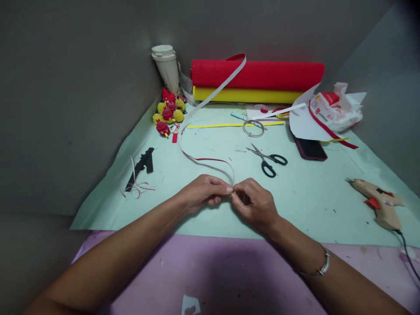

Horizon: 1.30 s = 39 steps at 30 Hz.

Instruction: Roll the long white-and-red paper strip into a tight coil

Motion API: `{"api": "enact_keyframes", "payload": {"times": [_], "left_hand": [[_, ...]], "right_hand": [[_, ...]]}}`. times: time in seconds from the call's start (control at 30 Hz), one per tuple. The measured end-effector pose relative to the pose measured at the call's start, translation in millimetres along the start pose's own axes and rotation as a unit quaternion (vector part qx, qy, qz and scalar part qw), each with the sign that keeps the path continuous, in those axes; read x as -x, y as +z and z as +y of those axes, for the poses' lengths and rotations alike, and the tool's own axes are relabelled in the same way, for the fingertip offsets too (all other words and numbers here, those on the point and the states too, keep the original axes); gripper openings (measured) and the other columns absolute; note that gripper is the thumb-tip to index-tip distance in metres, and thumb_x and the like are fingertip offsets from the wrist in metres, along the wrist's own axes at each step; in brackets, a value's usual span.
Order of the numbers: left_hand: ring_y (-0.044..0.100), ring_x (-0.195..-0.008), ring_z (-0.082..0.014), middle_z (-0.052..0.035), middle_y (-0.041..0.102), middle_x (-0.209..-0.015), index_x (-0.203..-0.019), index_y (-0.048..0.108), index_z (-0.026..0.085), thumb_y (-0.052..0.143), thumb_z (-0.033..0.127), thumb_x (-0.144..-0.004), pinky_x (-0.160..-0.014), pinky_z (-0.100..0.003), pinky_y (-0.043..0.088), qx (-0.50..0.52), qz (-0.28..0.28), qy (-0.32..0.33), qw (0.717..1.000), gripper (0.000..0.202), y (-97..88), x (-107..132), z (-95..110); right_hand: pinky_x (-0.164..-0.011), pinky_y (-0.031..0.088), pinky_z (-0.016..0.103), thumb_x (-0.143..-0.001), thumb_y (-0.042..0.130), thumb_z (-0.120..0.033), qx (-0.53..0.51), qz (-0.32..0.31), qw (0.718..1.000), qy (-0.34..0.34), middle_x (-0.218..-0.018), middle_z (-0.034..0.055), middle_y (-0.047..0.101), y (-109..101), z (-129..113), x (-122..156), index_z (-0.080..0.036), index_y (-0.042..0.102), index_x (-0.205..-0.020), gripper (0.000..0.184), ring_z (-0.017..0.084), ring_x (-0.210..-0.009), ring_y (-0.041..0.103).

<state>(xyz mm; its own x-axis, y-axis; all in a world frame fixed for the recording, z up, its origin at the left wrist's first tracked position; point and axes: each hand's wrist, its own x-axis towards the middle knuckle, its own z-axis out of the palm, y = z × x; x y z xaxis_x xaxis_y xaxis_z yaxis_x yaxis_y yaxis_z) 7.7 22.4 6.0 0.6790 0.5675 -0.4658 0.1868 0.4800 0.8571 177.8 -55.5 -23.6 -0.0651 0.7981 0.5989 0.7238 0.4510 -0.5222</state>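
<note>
Pinched right there, nearer you than the scissors (269, 160) and off to their left, the near end of the red-and-white strip (226, 81) vanished between your fingertips! Too small to make out, that tip; whether it was folded or curled, you couldn't tell. The far end was just as tricky: well beyond the scissors its red face blended into the red roll (259, 74), and where it stopped was anyone's call.

More lay half hidden. Beyond the scissors to the right, white paper (303, 122) covered part of the phone (313, 149); far beyond to the left, red and yellow pieces (168, 114) hid the foot of the cup (166, 68), their details blurred. Right of the scissors, the glue gun (380, 203) trailed a cord (408, 256) cut off by the edge of view.

Now the grip: your left hand (205, 191) had thumb and fingers pressed together on the strip, its lower fingers tucked under. Your right hand (256, 202) met it, fingers curled, thumb and forefinger closed at that same tip. From this meeting point the strip rose between both hands, swung left of the scissors in a loose curve, then swept away beyond them over the yellow roll (249, 95).
</note>
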Motion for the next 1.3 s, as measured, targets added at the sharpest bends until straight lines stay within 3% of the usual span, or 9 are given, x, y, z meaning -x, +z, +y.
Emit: {"api": "enact_keyframes", "payload": {"times": [0.7, 1.07, 1.3], "left_hand": [[0.038, -0.046, -0.0045, 0.0031, 0.05, -0.052, -0.075, 0.068, 0.012, 0.075, 0.037, -0.074, -0.044, -0.02, 0.024, 0.005, 0.013, 0.003, 1.0, 0.026, 0.1, -1.2, -1.3], [0.036, -0.047, -0.0039, 0.004, 0.049, -0.052, -0.074, 0.068, 0.013, 0.075, 0.037, -0.074, -0.044, -0.019, 0.022, 0.035, 0.012, 0.009, 0.999, 0.026, 3.5, 1.0, 1.2], [0.038, -0.048, -0.0046, 0.0033, 0.05, -0.054, -0.075, 0.067, 0.012, 0.075, 0.038, -0.074, -0.045, -0.019, 0.025, 0.024, -0.004, 0.008, 1.0, 0.027, -0.1, 0.6, 0.4]], "right_hand": [[-0.052, 0.04, 0.024, -0.089, 0.058, -0.018, 0.02, -0.014, 0.999, -0.027, -0.068, 0.0008, 0.06, -1.4, 2.6, 0.1, -0.018, 0.062, -0.085, 0.006, 0.012, -0.061, 0.054], [-0.056, 0.043, 0.023, -0.089, 0.061, -0.019, 0.022, 0.018, 0.999, -0.02, -0.073, 0.0009, 0.063, -0.9, 0.7, -0.2, -0.019, 0.061, -0.085, 0.004, 0.011, -0.067, 0.057], [-0.057, 0.044, 0.025, -0.09, 0.057, -0.019, 0.005, -0.011, 1.0, -0.014, -0.074, 0.0017, 0.064, -1.2, 3.4, 0.5, -0.02, 0.06, -0.087, 0.004, 0.013, -0.068, 0.058]]}}
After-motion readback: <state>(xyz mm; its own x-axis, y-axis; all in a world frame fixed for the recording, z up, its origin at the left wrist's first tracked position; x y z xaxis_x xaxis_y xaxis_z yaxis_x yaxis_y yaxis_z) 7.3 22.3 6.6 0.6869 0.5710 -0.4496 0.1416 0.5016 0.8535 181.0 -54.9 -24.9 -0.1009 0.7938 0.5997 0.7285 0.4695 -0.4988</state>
